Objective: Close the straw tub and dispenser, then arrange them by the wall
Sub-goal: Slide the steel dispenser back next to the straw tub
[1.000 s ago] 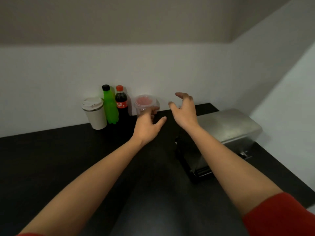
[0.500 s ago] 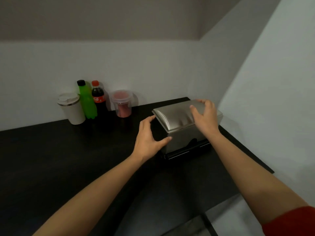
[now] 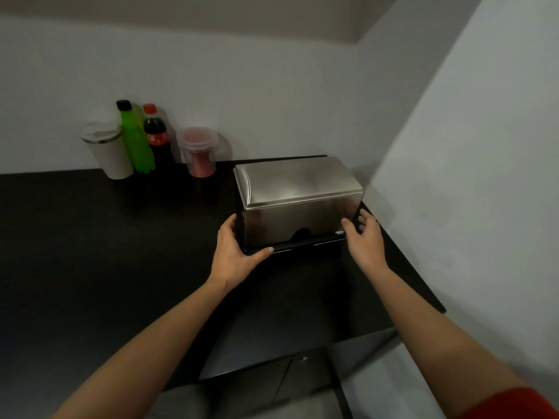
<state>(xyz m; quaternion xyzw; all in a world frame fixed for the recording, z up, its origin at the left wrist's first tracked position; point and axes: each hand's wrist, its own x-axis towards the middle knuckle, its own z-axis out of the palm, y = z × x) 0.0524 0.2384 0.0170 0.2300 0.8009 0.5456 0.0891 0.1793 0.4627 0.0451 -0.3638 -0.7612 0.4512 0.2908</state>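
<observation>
A steel straw dispenser (image 3: 298,195) with its curved lid down stands on the black counter (image 3: 106,252), close to the back wall and the right wall. My left hand (image 3: 234,252) grips its lower left front corner, thumb along the black front bar. My right hand (image 3: 364,237) is at its lower right front corner, fingers curled around the side. A clear straw tub (image 3: 198,152) with red straws inside and a lid on top stands by the back wall, left of the dispenser.
A white lidded tumbler (image 3: 107,149), a green bottle (image 3: 134,140) and a cola bottle (image 3: 157,137) stand in a row by the back wall, left of the tub. The counter's front edge and a dark cabinet door (image 3: 287,382) lie below.
My left hand left the tub by the wall. Both hands went to the dispenser, first on its top and side, now at its lower front corners. The dispenser sits turned square to the wall.
</observation>
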